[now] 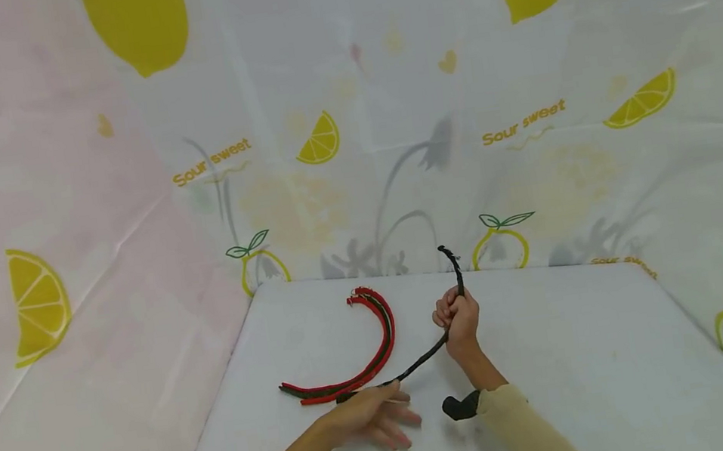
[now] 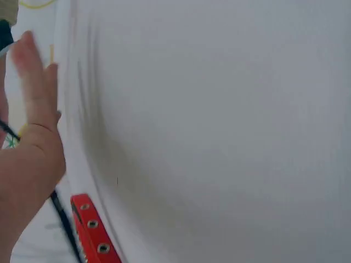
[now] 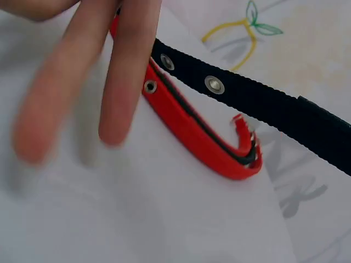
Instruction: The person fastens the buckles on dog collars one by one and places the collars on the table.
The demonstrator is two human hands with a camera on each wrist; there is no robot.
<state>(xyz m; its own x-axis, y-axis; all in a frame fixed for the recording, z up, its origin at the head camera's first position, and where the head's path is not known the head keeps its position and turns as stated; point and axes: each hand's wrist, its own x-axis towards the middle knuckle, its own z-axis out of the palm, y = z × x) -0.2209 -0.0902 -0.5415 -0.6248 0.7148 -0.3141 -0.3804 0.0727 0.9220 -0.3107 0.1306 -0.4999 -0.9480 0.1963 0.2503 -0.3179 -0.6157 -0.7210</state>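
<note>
My right hand (image 1: 461,319) grips a black strap (image 1: 427,356) part-way along, holding it raised, with the curved end sticking up above the fist. The rest of it slants down leftward and runs behind my left hand (image 1: 365,411). That hand's fingers are straight and spread, blurred, its thumb beside the strap. In the right wrist view the black strap (image 3: 258,107) shows metal eyelets; straight fingers (image 3: 123,82) pass in front of its end. Curved red and dark green straps (image 1: 389,328) lie together on the table, left of the right hand. An eyelet end of a red strap (image 2: 93,224) shows in the left wrist view.
The white tabletop (image 1: 577,349) runs back to a hanging sheet (image 1: 399,198) printed with lemons. Similar sheets close off the left and right sides. A black wrist mount (image 1: 461,406) sits under the right wrist.
</note>
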